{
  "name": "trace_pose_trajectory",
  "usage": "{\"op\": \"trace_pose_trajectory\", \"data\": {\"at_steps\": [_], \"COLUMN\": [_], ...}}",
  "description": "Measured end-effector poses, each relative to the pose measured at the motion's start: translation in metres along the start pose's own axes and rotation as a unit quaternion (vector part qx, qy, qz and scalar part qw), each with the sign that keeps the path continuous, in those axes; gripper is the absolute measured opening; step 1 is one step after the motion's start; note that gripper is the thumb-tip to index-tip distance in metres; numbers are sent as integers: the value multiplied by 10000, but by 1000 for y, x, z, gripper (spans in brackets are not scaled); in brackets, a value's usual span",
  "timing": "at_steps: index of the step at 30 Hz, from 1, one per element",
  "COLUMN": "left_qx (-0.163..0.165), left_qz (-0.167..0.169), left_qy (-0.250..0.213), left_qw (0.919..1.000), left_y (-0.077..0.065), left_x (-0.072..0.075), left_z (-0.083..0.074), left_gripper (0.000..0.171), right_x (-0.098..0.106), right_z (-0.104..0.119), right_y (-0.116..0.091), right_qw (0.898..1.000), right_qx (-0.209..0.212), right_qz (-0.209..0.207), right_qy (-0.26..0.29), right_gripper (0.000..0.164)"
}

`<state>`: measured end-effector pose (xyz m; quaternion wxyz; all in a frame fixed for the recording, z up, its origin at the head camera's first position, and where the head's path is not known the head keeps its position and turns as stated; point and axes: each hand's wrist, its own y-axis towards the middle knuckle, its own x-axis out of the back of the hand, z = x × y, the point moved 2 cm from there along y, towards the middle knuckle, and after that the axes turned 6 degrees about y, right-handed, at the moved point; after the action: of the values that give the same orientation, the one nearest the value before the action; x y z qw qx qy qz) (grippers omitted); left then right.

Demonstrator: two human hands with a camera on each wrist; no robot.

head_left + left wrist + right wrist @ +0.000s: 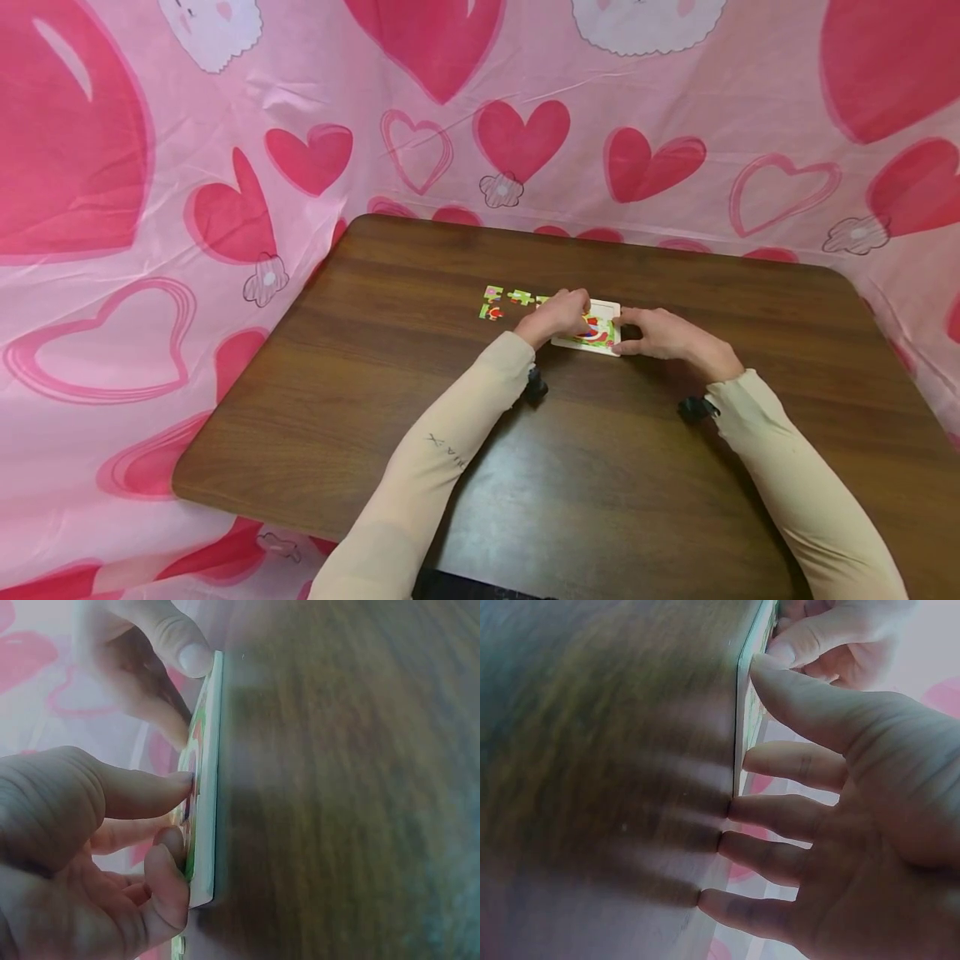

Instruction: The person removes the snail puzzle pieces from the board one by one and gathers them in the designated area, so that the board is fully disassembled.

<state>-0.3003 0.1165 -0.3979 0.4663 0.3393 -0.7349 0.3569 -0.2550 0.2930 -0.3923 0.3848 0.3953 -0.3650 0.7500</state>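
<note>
Pale-framed rectangular picture puzzle [604, 308] lies at twelve o'clock on the brown wood-grain table [375, 333], the right hand [662, 335] spread at its three-o'clock edge. The left hand [558, 317] bends over it, any pinch indiscernible. Fitting seems under way, next calling for level pressing.

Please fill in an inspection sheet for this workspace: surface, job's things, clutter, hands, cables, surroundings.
Surface: brown wood-grain table with rounded corners.
Job's things: flat white-rimmed picture puzzle board; at least three loose, mostly green jigsaw pieces left of it.
Clutter: black object at the head view's bottom edge, mostly cut off; unidentifiable.
Hands: left hand touching the board's picture, grip on any piece unclear; right hand touching the board's right edge.
Cables: nothing seen.
Surroundings: creased pink fabric printed with hearts.
</note>
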Motion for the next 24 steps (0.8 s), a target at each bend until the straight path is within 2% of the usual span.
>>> {"op": "trace_pose_trajectory", "data": {"at_steps": [4, 12, 19, 24], "left_qx": [183, 229, 113, -6], "left_qz": [-31, -47, -115, -190], "left_qy": [-147, -350, -631, -851], "left_qw": [9997, 9991, 9979, 9962], "left_y": [0, -1, -7, -9], "left_x": [-1, -2, 0, 0], "left_z": [-1, -2, -3, -2], "left_gripper": [35, 39, 41, 35], "right_x": [0, 1, 0, 1], "right_z": [1, 2, 1, 2], "right_y": [-1, -4, -3, -4], "right_qw": [10000, 9998, 9999, 9998], "right_qx": [35, 126, 126, 148], "right_qz": [13, 43, 46, 13], "right_qy": [-65, -167, -107, -114], "right_gripper": [63, 61, 61, 61]}}
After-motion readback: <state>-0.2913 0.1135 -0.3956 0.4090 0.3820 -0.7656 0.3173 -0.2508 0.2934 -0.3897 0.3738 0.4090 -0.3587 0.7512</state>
